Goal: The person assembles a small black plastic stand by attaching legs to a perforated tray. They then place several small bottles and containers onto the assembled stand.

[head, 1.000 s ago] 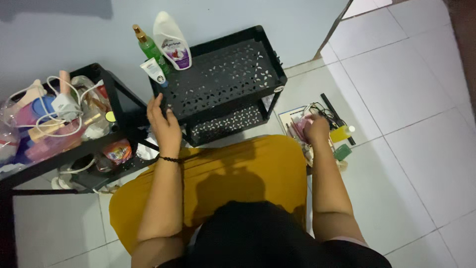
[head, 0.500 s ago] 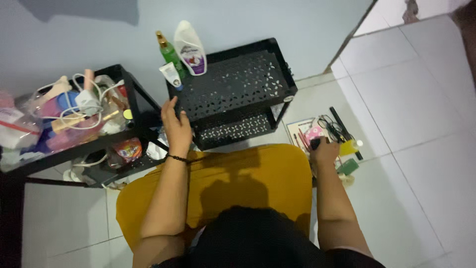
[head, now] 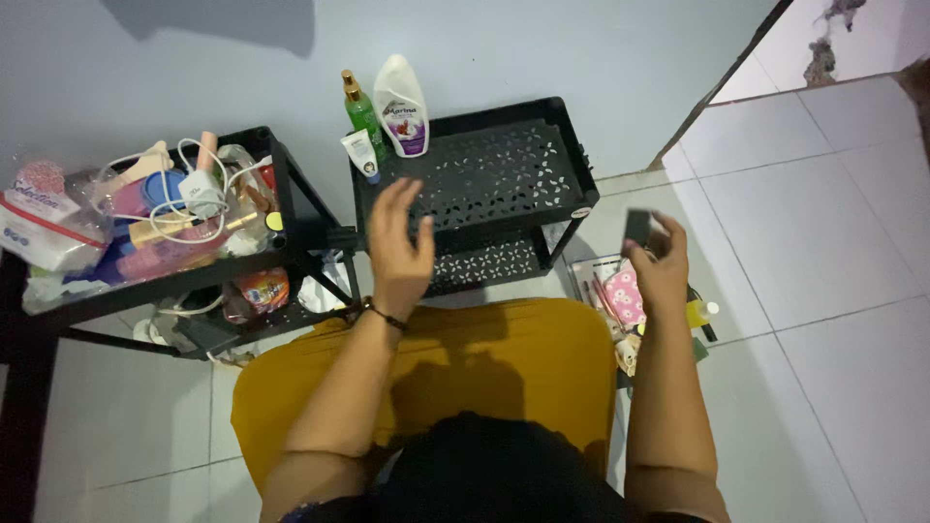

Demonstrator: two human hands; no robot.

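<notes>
My left hand [head: 398, 242] hovers with fingers spread above the front left edge of a black perforated rack [head: 489, 174], holding nothing. My right hand [head: 659, 263] is raised to the right of the rack and grips a small dark rectangular object [head: 636, 228]. On the rack's back left corner stand a white lotion bottle [head: 403, 104], a green spray bottle [head: 362, 111] and a small white tube [head: 360, 155]. I sit on the floor with a mustard-yellow cloth [head: 504, 363] over my lap.
A second black rack [head: 291, 208] at the left is crowded with cables, bottles and a plastic tub [head: 48, 228]. Small cosmetics and a pink patterned item [head: 625, 295] lie on the white tiled floor under my right hand. A grey wall stands behind.
My right hand has lifted off the floor pile with the small dark object in it. My left hand has come off the rack's edge and opened.
</notes>
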